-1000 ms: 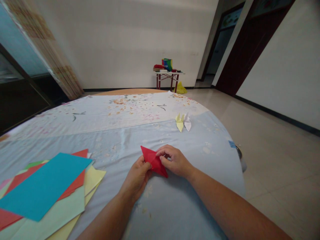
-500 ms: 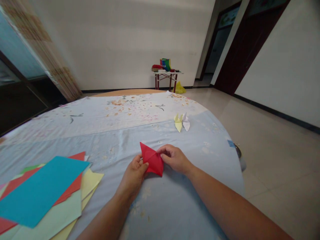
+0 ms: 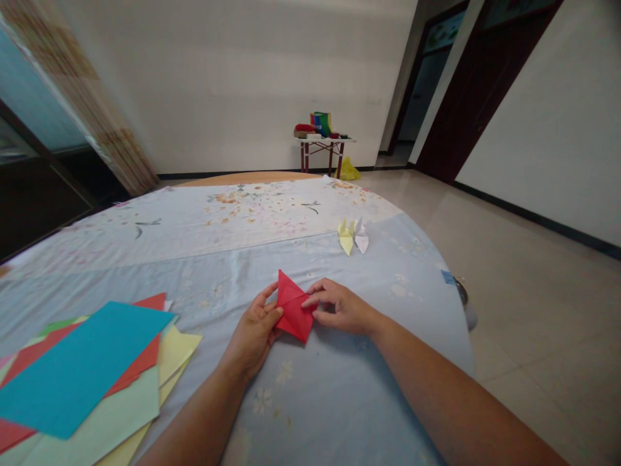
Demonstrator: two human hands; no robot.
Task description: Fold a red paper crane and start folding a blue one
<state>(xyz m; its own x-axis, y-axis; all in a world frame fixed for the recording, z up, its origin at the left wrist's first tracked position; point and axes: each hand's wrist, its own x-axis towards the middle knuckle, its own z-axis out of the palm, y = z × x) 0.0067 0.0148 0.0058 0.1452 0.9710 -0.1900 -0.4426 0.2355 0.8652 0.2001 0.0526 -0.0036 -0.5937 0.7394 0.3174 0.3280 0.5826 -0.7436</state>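
Observation:
A red sheet of folded paper (image 3: 293, 309), pointed at its top and bottom, is held just above the blue part of the tablecloth. My left hand (image 3: 259, 327) grips its left edge, thumb on the front and fingers behind. At the right corner, my right hand (image 3: 337, 305) has its fingertips on the paper, index finger lying over the front and thumb at the edge. Further back lie two small folded paper figures, a yellow one (image 3: 346, 237) and a white one (image 3: 361, 235), side by side.
To the left is a stack of coloured paper with a blue sheet (image 3: 92, 369) on top. The round table wears a flowered cloth (image 3: 233, 213). Beyond it, a small side table (image 3: 324, 140) with a colourful bag stands against the wall.
The red paper has turned slightly, its top point moving right and its bottom point left. My right index finger has slid onto the paper's front, and my left fingers have straightened somewhat.

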